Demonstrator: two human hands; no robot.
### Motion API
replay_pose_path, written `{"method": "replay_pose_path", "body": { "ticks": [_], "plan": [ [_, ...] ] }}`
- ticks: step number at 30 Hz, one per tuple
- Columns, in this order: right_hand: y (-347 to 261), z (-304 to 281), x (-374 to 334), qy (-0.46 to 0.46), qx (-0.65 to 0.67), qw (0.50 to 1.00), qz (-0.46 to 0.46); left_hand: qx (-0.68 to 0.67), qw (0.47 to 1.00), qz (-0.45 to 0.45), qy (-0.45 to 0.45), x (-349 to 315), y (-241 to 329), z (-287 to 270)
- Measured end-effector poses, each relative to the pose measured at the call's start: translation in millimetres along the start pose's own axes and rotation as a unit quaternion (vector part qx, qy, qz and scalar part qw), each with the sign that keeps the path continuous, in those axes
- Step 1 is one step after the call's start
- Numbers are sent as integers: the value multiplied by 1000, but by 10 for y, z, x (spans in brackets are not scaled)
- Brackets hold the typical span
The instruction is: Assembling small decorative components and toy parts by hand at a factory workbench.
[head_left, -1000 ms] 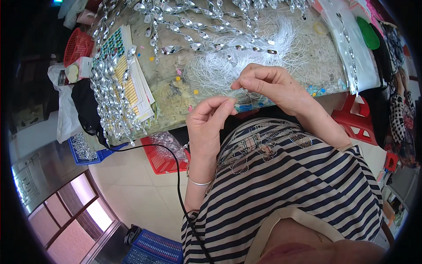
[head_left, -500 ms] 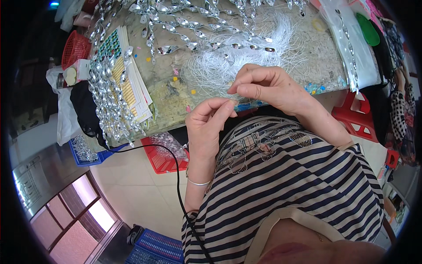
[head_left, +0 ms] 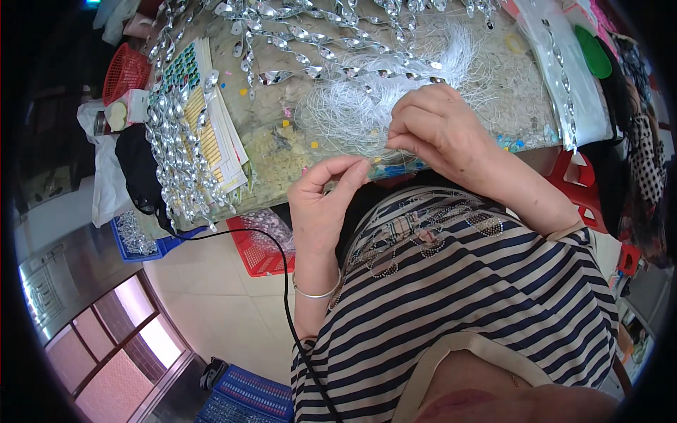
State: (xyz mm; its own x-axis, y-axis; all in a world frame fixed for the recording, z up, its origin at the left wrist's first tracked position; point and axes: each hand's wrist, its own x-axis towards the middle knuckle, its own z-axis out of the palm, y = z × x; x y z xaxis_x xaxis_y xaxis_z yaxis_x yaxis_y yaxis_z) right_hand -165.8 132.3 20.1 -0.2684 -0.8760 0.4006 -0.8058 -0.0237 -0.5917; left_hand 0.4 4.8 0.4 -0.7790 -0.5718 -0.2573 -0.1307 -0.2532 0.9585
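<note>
My left hand is closed in a pinch, thumb against index finger, at the table's near edge. A short way to its right, my right hand is closed too, its fingertips pressed together over the near side of a pile of fine white threads. Thin strands pass close to both sets of fingertips, but what either pinch holds is too fine to make out. Beyond the pile lie twisted strings of silver, mirror-like pieces, spread across the table.
More silver strings hang over the left edge beside printed cards. A red basket stands far left. Clear plastic and a green scoop-shaped piece lie right. A black cable runs past my left arm; a red stool stands right.
My hands have moved apart: the left slightly left, the right a little to the right. The right fingers have curled in more, with the back of the hand turned up.
</note>
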Motion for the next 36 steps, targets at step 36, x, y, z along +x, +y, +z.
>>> {"method": "replay_pose_path", "body": {
  "ticks": [36],
  "plan": [
    [-168,279,-29,30,159,986,33,-81,995,52,40,-52,-73,98]
  ]
}}
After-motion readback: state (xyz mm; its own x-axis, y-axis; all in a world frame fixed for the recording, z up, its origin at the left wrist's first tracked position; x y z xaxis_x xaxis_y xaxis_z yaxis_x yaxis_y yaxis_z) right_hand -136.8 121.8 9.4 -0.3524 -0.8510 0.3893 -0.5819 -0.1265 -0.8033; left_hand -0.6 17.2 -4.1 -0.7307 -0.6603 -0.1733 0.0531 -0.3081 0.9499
